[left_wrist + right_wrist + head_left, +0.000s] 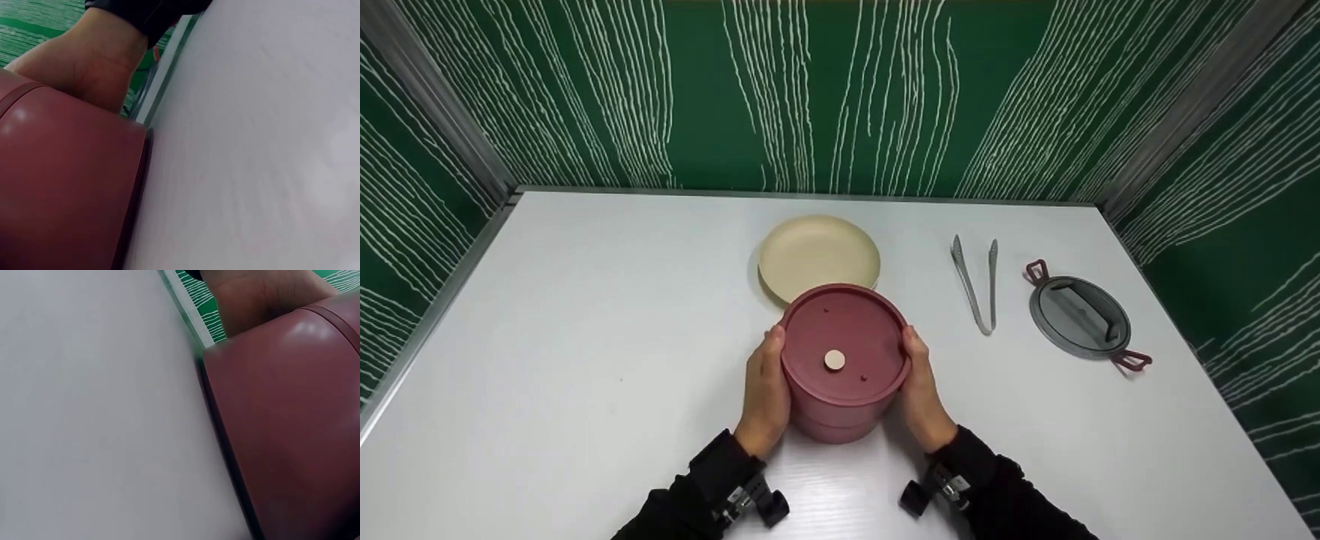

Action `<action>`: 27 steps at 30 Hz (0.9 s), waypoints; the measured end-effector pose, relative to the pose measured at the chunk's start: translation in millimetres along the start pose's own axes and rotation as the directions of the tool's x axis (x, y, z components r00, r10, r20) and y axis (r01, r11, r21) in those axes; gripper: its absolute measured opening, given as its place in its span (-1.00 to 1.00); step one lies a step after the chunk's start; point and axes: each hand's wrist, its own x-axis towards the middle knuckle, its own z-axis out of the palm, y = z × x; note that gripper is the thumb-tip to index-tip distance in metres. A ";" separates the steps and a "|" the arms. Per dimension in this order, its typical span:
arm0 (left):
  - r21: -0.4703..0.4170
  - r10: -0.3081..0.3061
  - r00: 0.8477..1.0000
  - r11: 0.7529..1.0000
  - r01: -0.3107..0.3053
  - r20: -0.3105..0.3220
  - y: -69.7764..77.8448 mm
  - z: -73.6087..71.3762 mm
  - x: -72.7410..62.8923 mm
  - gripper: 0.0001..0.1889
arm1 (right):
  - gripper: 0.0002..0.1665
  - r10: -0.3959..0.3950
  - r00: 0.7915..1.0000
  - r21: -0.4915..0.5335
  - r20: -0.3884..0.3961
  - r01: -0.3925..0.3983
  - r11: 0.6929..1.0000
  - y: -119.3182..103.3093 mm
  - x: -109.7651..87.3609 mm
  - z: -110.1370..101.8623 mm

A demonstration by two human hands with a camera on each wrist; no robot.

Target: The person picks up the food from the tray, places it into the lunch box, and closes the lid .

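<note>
Both hands grip a dark red, round pot-like container (844, 330) from opposite sides in the head view. Its recessed top face bears a cream disc (834, 360) and two small dots. The left hand (766, 394) wraps its left side, fingertips up at the rim. On the right side, the right hand (924, 390) does the same, palm against the wall. In the left wrist view, the container's smooth side (67, 180) shows a seam, its lower edge close over the white table. The right wrist view shows the opposite side (287, 416); most fingers are hidden behind it.
Behind the container lies a cream plate (819, 259), partly overlapped by it. Grey tongs (979, 304) rest spread on the white table (585, 337) to the right. Farther right is a grey lidded round piece (1080, 316) with dark red handles. Green panels (712, 97) surround the table.
</note>
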 end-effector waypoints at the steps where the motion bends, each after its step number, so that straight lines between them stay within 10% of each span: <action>1: 0.000 0.001 1.000 1.000 -0.001 -0.004 -0.1 0.0 -0.1 -0.47 | -0.31 0.003 1.000 -0.002 -0.005 -0.003 1.000 0.7 -0.1 0.0; 22: -0.018 -0.040 0.999 0.999 0.040 0.035 32.2 -1.6 -4.1 -0.54 | -0.31 0.000 0.999 0.070 -0.036 0.002 0.998 -1.1 -0.5 5.0; 27: -0.017 -0.007 0.998 1.000 0.008 0.058 20.2 -3.4 2.5 -0.55 | -0.31 0.010 1.000 0.066 -0.030 -0.008 0.998 -0.7 -0.1 3.7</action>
